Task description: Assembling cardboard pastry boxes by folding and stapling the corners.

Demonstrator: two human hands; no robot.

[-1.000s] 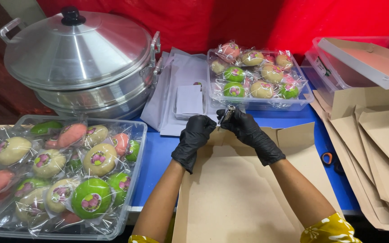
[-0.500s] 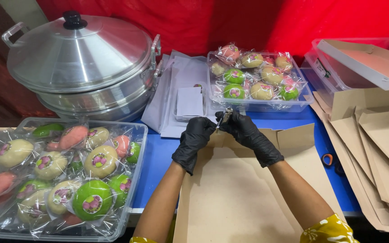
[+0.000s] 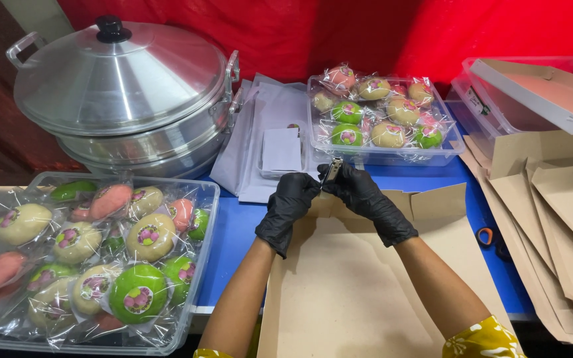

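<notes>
While both gloved hands meet at frame centre, the right hand (image 3: 366, 195) pinches a small metal stapler (image 3: 331, 170), long axis tilted near upright. Left hand (image 3: 286, 209) sits closed just left of it, touching the flat brown cardboard sheet (image 3: 359, 292) on the table (image 3: 233, 232).

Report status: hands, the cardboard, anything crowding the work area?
Both gloved hands, left hand and right hand, pinching a small metal tool. Flat cardboard sheet beneath. Cake tray left, cardboard stack right.

Two clear trays (image 3: 207, 199) of wrapped buns, one steamer (image 3: 127, 99), one scissors (image 3: 487, 237).
</notes>
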